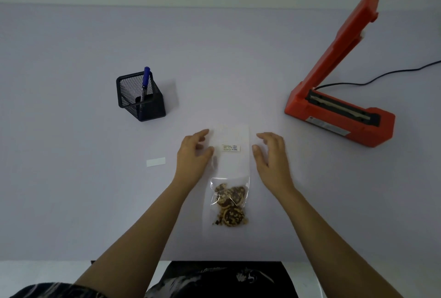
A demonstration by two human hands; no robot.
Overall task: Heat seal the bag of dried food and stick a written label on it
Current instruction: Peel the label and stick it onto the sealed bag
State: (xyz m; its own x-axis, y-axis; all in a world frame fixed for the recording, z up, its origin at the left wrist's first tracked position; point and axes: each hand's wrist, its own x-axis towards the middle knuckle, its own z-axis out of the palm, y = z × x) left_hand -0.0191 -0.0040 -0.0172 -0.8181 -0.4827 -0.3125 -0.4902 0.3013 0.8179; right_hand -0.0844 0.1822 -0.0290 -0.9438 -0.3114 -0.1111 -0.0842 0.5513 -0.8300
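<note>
A clear plastic bag (230, 166) lies flat on the pale table, its far end pointing away from me. Brown dried food (230, 206) fills its near end. A small written label (231, 148) sits on the bag's upper half. My left hand (194, 154) hovers at the bag's left edge with fingers spread, holding nothing. Just off the right edge, my right hand (270, 154) is likewise open and empty. The orange heat sealer (338, 111) stands at the right with its arm raised.
A black mesh pen holder (140, 96) with a blue marker (145, 83) stands at the left. A small white strip of paper (155, 162) lies left of my left hand. The sealer's black cable (381, 75) trails off right. The table's front edge is near my body.
</note>
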